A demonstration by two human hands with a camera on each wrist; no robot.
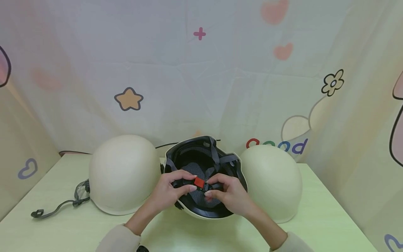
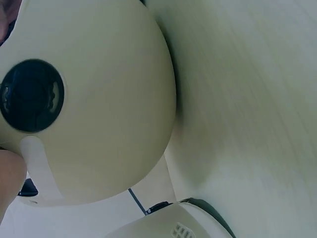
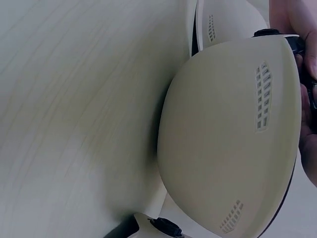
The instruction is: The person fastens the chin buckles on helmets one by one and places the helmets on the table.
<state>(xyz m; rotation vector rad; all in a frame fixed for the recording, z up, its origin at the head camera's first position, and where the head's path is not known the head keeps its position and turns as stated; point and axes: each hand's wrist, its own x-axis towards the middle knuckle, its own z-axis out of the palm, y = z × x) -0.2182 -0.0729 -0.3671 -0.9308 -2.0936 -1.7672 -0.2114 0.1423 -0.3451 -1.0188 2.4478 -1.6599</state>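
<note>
A cream helmet [image 1: 217,217] lies upside down on the table in the head view, its black padded inside facing up. Above the opening, my left hand [image 1: 168,190] pinches the chin strap's buckle [image 1: 199,182], which has a red piece, between thumb and fingers. Close beside it on the right, my right hand [image 1: 231,196] pinches the black strap end [image 1: 208,187]. Whether the two buckle parts are locked together I cannot tell. The left wrist view shows the helmet's outer shell [image 2: 114,114] with a round black fitting [image 2: 32,96]. Vent slots [image 3: 263,96] mark the shell in the right wrist view.
Another cream helmet [image 1: 124,175] sits dome up at the left, its dark strap [image 1: 59,208] trailing onto the table [image 1: 56,232]. A third helmet [image 1: 272,182] stands dome up at the right. A patterned curtain [image 1: 201,87] hangs behind.
</note>
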